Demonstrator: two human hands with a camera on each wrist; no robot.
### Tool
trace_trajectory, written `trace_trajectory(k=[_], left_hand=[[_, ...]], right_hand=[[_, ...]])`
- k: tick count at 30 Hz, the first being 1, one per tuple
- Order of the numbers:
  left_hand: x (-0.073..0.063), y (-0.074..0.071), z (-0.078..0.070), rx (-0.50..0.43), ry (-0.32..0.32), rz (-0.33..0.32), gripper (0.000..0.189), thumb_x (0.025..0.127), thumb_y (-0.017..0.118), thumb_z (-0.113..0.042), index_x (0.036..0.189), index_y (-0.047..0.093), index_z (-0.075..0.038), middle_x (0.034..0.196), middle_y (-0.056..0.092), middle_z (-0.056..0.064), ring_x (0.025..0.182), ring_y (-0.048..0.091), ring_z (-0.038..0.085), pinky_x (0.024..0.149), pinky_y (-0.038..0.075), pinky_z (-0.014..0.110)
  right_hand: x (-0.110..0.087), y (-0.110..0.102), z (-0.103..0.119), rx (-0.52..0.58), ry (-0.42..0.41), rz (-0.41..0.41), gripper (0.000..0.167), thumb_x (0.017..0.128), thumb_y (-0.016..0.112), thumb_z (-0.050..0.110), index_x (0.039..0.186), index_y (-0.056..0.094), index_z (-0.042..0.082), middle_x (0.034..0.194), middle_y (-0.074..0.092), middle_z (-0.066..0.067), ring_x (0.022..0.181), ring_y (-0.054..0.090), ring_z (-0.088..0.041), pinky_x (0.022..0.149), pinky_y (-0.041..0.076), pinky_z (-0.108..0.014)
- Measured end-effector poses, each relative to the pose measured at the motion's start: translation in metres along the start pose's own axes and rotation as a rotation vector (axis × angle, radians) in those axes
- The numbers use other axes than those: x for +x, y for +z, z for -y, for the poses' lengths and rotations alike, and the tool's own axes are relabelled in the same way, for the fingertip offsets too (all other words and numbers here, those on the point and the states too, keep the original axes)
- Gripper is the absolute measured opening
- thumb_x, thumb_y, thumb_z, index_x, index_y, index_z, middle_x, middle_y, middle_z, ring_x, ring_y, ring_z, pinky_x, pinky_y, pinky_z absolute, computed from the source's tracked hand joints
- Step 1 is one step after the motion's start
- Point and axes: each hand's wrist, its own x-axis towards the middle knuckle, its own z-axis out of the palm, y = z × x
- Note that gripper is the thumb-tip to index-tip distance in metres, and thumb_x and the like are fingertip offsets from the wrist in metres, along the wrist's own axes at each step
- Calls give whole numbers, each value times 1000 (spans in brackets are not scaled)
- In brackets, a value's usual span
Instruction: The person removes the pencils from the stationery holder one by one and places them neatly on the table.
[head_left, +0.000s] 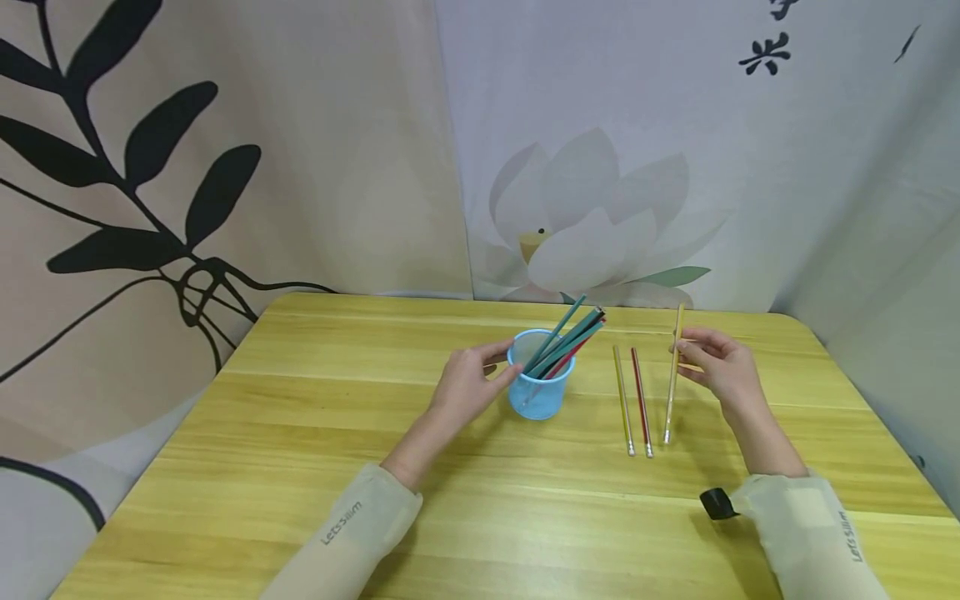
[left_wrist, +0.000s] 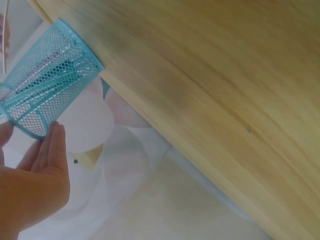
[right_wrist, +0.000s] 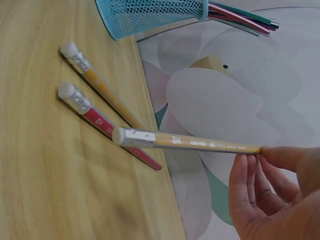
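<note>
A light blue mesh pen cup [head_left: 537, 400] stands on the table with several teal, dark and red pencils [head_left: 570, 342] leaning out of it to the right. My left hand [head_left: 468, 382] grips the cup by its rim, thumb at the near side and fingers behind; the left wrist view shows the fingertips on the mesh cup [left_wrist: 47, 82]. Between thumb and fingertips, my right hand [head_left: 722, 367] pinches a yellow pencil [right_wrist: 200, 143], its white eraser end pointing down. Left of it, another yellow pencil [head_left: 623, 400] and a red pencil [head_left: 641, 400] lie side by side.
The wooden table [head_left: 285, 467] ends at a back edge against a printed curtain [head_left: 360, 150] with leaves and a lotus. A black strap end [head_left: 718, 503] sticks out from the right sleeve [head_left: 813, 525].
</note>
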Motion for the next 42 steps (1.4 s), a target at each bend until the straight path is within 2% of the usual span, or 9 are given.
trace_trajectory(k=[8, 16, 28, 35, 42], left_hand=[[0, 0, 0, 5, 10, -4, 46, 93, 72, -25, 134, 62, -5, 125, 71, 13, 116, 69, 25, 97, 59, 35], [0, 0, 1, 11, 16, -3, 46, 94, 71, -25, 134, 62, -5, 124, 71, 13, 116, 69, 25, 96, 59, 35], [0, -1, 0, 5, 16, 1, 46, 94, 71, -24, 134, 62, -4, 126, 70, 14, 116, 69, 26, 96, 59, 36], [0, 0, 1, -16, 17, -3, 45, 94, 71, -24, 134, 62, -5, 124, 71, 14, 115, 69, 25, 96, 60, 35], [0, 0, 0, -26, 19, -3, 45, 94, 71, -23, 134, 62, -4, 124, 70, 14, 115, 69, 26, 96, 60, 35]], right_hand=[[3, -1, -6, -25, 36, 28, 10, 96, 66, 11, 102, 68, 20, 85, 73, 14, 77, 68, -2, 69, 63, -17], [5, -1, -12, -103, 61, 55, 11, 97, 65, 12, 107, 65, 16, 84, 71, 15, 77, 67, 0, 71, 62, -16], [14, 1, -19, -278, 136, 99, 42, 99, 61, 13, 134, 48, -6, 87, 65, 20, 82, 65, 3, 77, 62, -17], [18, 1, -24, -317, 193, 124, 49, 100, 59, 12, 138, 41, -12, 86, 63, 17, 81, 64, -1, 78, 62, -17], [22, 0, -29, -358, 256, 139, 54, 101, 57, 14, 143, 38, -13, 90, 61, 13, 79, 63, 0, 77, 62, -18]])
